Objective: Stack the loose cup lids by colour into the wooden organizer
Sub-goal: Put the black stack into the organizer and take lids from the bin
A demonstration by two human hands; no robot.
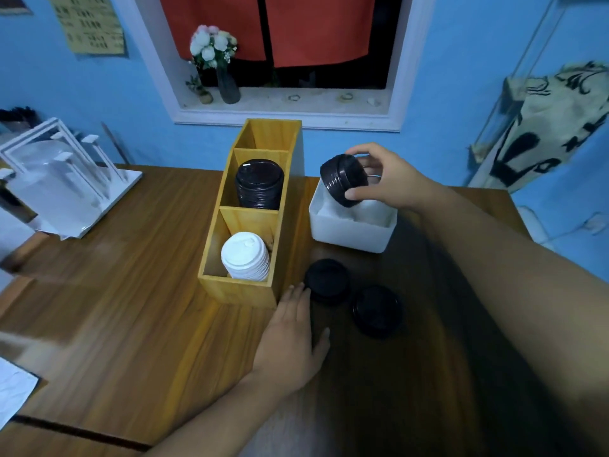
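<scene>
1. We open on a brown wooden tabletop [115,291] set against a blue wall, and the sort is well under way.
2. Closest in, the left hand [290,338] lies palm down on the tabletop with straight fingers. Its grip is open and holds nothing, and the fingertips are just beside the near corner of the wooden organizer [237,290].
3. Right past those fingertips, two loose black lids wait on the wood: the nearer lid [328,280] and the outer lid [377,310] to its right.
4. Into the organizer now! The white stack [245,257] fills the near compartment, the black stack [259,184] stands in the middle one, and the far one looks empty.
5. Further out, the right hand [395,183] is stretched forward above the white bin [349,235]. Its grip is closed, thumb under and fingers over, on a held bundle [344,179] of black lids tipped on its side.
6. My read is that this is the carry-over step. Next the bundle has to swing left, level out and seat rim-to-rim on the black stack, keeping out of the white compartment.
</scene>
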